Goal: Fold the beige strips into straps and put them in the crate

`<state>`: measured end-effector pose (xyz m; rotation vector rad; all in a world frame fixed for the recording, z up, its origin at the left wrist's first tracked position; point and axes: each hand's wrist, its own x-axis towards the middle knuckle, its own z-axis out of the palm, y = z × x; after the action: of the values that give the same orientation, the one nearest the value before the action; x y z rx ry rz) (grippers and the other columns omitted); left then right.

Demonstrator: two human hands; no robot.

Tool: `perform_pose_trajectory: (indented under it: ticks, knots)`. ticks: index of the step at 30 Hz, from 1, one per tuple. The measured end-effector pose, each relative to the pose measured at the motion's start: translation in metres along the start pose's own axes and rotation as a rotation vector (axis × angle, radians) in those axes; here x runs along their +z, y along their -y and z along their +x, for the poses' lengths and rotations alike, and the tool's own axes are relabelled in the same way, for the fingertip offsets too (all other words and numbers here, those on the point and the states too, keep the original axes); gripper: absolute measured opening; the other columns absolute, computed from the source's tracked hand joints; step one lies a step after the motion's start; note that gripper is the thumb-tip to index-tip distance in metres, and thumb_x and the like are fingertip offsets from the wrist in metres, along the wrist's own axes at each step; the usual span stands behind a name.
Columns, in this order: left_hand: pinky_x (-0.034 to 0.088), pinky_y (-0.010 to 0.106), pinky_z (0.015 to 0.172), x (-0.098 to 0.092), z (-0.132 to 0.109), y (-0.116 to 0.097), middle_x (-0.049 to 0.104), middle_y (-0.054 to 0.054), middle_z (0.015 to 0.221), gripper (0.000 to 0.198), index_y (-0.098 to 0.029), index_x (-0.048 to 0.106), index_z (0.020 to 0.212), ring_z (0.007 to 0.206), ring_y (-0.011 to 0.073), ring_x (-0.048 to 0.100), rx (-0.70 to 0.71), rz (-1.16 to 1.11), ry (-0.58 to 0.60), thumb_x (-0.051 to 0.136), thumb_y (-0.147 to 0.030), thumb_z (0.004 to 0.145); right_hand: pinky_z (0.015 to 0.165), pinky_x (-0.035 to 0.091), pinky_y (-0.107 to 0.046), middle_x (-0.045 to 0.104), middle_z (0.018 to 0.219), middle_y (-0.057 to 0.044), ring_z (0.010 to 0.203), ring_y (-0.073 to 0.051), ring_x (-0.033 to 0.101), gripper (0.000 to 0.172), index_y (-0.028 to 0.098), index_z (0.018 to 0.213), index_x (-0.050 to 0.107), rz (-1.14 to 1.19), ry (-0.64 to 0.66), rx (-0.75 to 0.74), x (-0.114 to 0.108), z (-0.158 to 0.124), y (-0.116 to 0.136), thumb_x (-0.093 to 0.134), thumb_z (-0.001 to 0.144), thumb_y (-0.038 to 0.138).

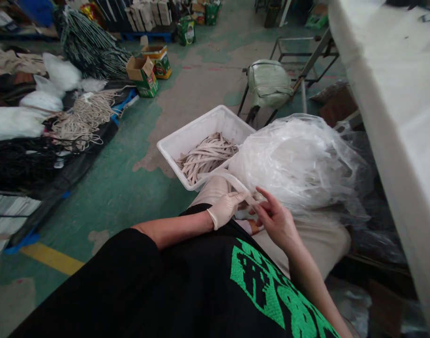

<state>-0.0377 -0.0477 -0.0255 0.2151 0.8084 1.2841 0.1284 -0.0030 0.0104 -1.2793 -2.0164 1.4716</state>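
My left hand (223,211), in a pale thin glove, pinches a narrow translucent plastic strip (238,183) over my lap. The strip's far end curves back to the rim of a white plastic tub (176,164). Bare, my right hand (277,219) meets the strip's near end with thumb and fingers, its index finger raised. Inside the tub lies a heap of flat beige straps (209,155). Beside my right hand rests a big clear bag (295,159) of plastic sleeves or film; its exact contents cannot be made out.
To the right runs a long white-covered table (387,94). Beyond the tub stands a stool with a wrapped green bundle (269,82). On the left floor lie beige cords (84,117), black cords (21,159) and green cords (91,44), near open cartons (144,77).
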Motion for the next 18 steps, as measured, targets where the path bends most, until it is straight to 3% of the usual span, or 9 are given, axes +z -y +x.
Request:
perform_pose_trajectory:
  ticks: [4,8,11,13,16,18]
  knots:
    - [0.047,0.038,0.101,0.001,-0.001,-0.003,0.076,0.015,0.104,0.046,-0.011,0.078,0.101,0.106,0.0275,0.068,-0.017,-0.030,-0.022,0.083,-0.047,0.072,0.049,0.051,-0.028,0.071,0.074,-0.002,0.047,-0.014,0.058,0.059,0.019,0.144,0.049,0.003,-0.017,-0.015,-0.014,-0.012,-0.002,0.057,0.091,0.046]
    - [0.044,0.044,0.106,0.006,-0.004,0.013,0.076,0.014,0.099,0.040,-0.014,0.078,0.092,0.107,0.0307,0.067,-0.071,0.039,0.037,0.086,-0.046,0.070,0.049,0.052,-0.027,0.070,0.072,-0.001,0.047,-0.014,0.057,0.056,0.019,0.141,0.053,0.003,-0.017,-0.013,-0.012,-0.011,0.003,0.058,0.091,0.045]
    - [0.044,0.044,0.106,0.009,-0.007,0.019,0.077,0.010,0.101,0.022,-0.019,0.078,0.091,0.110,0.0304,0.067,-0.107,-0.006,0.059,0.078,-0.038,0.080,0.048,0.053,-0.027,0.069,0.071,0.000,0.048,-0.013,0.058,0.056,0.020,0.139,0.053,0.045,-0.010,0.002,-0.006,-0.007,0.006,0.058,0.090,0.047]
    - [0.046,0.043,0.103,0.009,-0.008,0.013,0.077,0.009,0.105,0.021,-0.020,0.076,0.097,0.111,0.0293,0.067,-0.203,-0.127,0.061,0.065,-0.035,0.091,0.047,0.053,-0.026,0.069,0.071,0.000,0.047,-0.013,0.057,0.054,0.020,0.136,0.056,0.085,0.008,0.006,-0.003,-0.007,0.005,0.059,0.090,0.047]
    - [0.050,0.040,0.099,0.008,-0.003,-0.001,0.076,0.011,0.099,0.033,-0.015,0.073,0.101,0.100,0.0246,0.070,-0.312,-0.311,-0.034,0.047,-0.034,0.100,0.047,0.053,-0.027,0.068,0.071,0.000,0.046,-0.013,0.056,0.054,0.019,0.135,0.056,0.132,0.038,0.023,-0.003,-0.014,0.000,0.060,0.089,0.047]
    - [0.051,0.038,0.098,0.009,0.004,-0.010,0.075,0.009,0.087,0.036,-0.012,0.072,0.098,0.086,0.0201,0.072,-0.307,-0.385,-0.102,0.042,-0.032,0.103,0.048,0.054,-0.027,0.069,0.072,-0.001,0.048,-0.013,0.057,0.058,0.019,0.140,0.052,0.149,0.070,0.039,-0.008,-0.022,-0.003,0.061,0.090,0.046]
